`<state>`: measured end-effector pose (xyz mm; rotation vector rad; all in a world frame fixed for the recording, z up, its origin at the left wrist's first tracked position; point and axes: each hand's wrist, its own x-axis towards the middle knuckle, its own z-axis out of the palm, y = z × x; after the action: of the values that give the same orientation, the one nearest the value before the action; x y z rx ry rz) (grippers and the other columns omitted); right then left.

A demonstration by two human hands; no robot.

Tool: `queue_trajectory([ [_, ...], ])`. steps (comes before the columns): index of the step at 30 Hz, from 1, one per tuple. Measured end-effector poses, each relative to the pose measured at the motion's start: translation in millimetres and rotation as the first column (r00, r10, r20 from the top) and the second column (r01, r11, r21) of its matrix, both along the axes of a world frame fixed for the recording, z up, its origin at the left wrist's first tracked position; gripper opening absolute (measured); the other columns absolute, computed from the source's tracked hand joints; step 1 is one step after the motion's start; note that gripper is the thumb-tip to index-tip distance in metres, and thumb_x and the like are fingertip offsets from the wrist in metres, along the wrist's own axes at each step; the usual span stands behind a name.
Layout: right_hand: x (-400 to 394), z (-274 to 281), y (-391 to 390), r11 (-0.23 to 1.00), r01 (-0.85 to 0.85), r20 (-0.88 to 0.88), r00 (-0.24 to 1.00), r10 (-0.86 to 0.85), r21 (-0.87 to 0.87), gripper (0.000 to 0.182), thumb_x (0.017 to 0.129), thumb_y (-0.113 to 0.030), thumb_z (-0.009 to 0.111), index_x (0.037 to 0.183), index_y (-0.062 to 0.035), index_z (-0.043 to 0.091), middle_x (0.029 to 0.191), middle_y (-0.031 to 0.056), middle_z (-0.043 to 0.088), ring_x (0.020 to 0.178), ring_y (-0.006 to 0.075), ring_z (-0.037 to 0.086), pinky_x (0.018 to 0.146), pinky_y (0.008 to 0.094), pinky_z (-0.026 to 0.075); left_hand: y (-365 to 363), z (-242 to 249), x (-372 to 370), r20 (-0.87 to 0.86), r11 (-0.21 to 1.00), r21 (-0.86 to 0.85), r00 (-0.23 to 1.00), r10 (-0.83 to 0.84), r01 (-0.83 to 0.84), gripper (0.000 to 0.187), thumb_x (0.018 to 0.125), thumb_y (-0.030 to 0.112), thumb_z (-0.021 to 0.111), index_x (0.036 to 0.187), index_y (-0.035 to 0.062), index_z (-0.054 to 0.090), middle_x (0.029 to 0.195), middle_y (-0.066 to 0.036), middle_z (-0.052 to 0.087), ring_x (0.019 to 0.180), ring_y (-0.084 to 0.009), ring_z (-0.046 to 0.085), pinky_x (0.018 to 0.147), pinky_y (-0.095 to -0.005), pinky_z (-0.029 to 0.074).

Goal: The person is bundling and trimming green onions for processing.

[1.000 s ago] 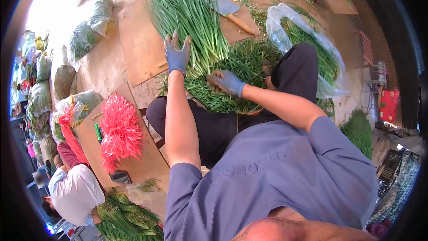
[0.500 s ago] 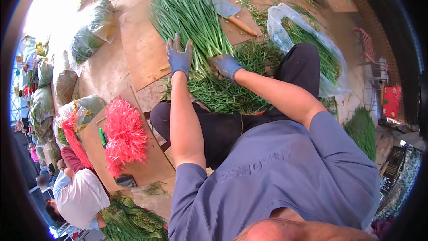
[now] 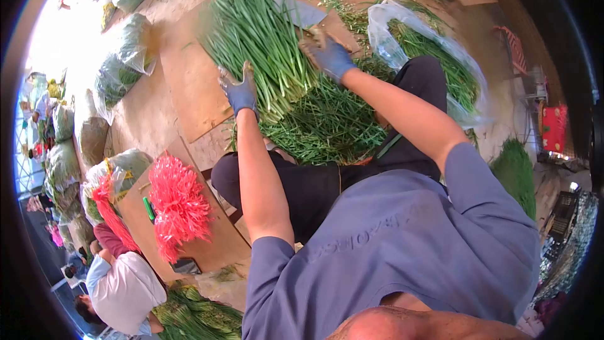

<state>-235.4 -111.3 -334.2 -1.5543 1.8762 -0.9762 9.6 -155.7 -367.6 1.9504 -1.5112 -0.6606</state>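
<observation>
Gloved in blue, the left hand [image 3: 240, 92] lies spread and released, fingers apart, pressed on the near left edge of the long green stalks [image 3: 264, 44], holding nothing in a grip. Below it, closer to the person, a loose heap of cut greens [image 3: 327, 127] fills the space between the black-trousered knees, touching the lower ends of the stalks. To the left on the ground, a cardboard sheet [image 3: 211, 239] carries a bunch of bright red ties [image 3: 179, 204] with a green pen-like object just beside it, and a person in a white shirt [image 3: 126, 289] bends over more greens at the lower left. Farther out, the right hand [image 3: 330, 56], also in a blue glove, curls its fingers over the right side of the stalks near a wooden handle; whether it grips the handle or the stalks I cannot tell. The stalks lie fanned on a brown board [image 3: 189, 75], with a cleaver blade [image 3: 299, 11] at their far right. A clear plastic bag [image 3: 402, 38] of greens sits to the right, beside the knee, and more filled bags lie at the far left.
</observation>
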Motion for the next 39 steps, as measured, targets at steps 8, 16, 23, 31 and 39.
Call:
queue_trajectory([
  [8,85,-30,-1,0.975,-0.202,-0.111,0.975,0.191,-0.094,0.038,0.083,-0.029,0.060,0.104,0.0014,0.065,0.104,0.0270,0.065,0.096,0.0406,0.064,0.084,0.0479,0.050,-1,-20,-17,-0.378,0.981,-0.018,0.907,-0.186,0.194,0.087,0.089,0.052,0.061,0.150,0.0013,0.025,0.153,-0.021,0.030,0.142,-0.0320,0.027,0.116,-0.0401,0.024],
  [16,42,-4,9,0.878,-0.460,-0.152,0.866,0.477,0.131,0.072,0.086,-0.047,0.053,0.144,-0.0054,0.040,0.149,0.0272,0.034,0.139,0.0431,0.031,0.112,0.0564,0.025,-17,-19,-11,0.084,0.971,0.063,0.968,-0.236,0.231,0.088,0.091,0.054,0.057,0.148,-0.0049,0.025,0.149,-0.027,0.033,0.136,-0.0387,0.036,0.113,-0.0432,0.030],
  [23,-170,53,123,0.967,-0.217,0.227,0.943,0.242,-0.131,0.031,0.088,-0.029,0.057,0.110,-0.0108,0.069,0.106,0.0152,0.068,0.093,0.0324,0.067,0.085,0.0392,0.052,0,28,-7,-0.179,0.979,0.102,0.972,-0.154,0.174,0.072,0.096,0.045,0.055,0.148,0.0007,0.033,0.150,-0.022,0.036,0.133,-0.0317,0.042,0.111,-0.0391,0.033],
  [31,-428,-127,178,0.839,0.341,-0.275,0.931,-0.240,0.423,0.038,0.087,-0.044,0.056,0.105,-0.0112,0.065,0.106,0.0156,0.068,0.096,0.0349,0.065,0.084,0.0457,0.051,120,130,-107,0.154,0.887,-0.366,0.959,-0.240,0.280,0.039,0.102,0.022,0.046,0.129,-0.0039,0.056,0.124,-0.019,0.062,0.108,-0.0253,0.062,0.092,-0.0359,0.050],
  [39,-456,-189,42,0.808,0.359,-0.350,0.914,-0.204,0.467,0.067,0.083,-0.055,0.060,0.131,-0.0081,0.055,0.131,0.0205,0.056,0.120,0.0370,0.054,0.103,0.0439,0.041,162,71,-144,-0.099,0.846,0.161,0.861,-0.498,0.508,0.030,0.100,0.011,0.049,0.121,-0.0067,0.061,0.107,-0.014,0.068,0.094,-0.0192,0.065,0.086,-0.0318,0.051],
])
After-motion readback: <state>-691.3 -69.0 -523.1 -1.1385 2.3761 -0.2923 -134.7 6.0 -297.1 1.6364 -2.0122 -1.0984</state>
